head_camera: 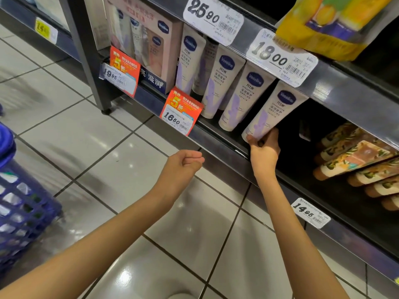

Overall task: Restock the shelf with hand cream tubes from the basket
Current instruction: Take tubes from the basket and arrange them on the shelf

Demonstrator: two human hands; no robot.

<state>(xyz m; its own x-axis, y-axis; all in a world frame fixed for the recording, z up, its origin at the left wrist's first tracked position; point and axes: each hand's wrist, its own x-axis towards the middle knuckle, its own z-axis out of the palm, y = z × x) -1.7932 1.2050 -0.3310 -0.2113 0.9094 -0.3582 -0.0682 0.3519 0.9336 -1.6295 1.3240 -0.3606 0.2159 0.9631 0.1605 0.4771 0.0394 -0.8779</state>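
Our right hand (pixel 264 147) pinches the tube (pixel 269 113) by its stiffer cap end; it's probably light, soft-walled and slippery. Our left hand (pixel 183 162) is loosely curled and empty.

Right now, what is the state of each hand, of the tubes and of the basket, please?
held tube: cap end down, at the right end of the row.
right hand: grips the held tube's lower end.
left hand: loosely curled, holds nothing.
shelf tubes: standing cap down.
basket: on the floor, goods inside, blurred.
floral tubes: lying flat.
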